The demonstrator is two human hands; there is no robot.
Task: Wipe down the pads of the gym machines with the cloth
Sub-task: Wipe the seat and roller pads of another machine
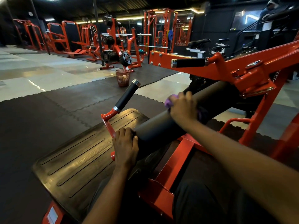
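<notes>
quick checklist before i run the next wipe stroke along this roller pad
1. Cloth in hand: the right hand grips the purple cloth. ok
2. Cloth on the surface: it is pressed onto the top of the roller pad. ok
3. Pad steadied: the left hand grips its near end. ok
4. Stroke path: the pad is bare on both sides of the cloth. ok
5. Black handle out of the way: it stands off to the left, apart from the pad. ok
6. Cloth condition and the pad's underside: both mostly hidden. cannot tell
</notes>
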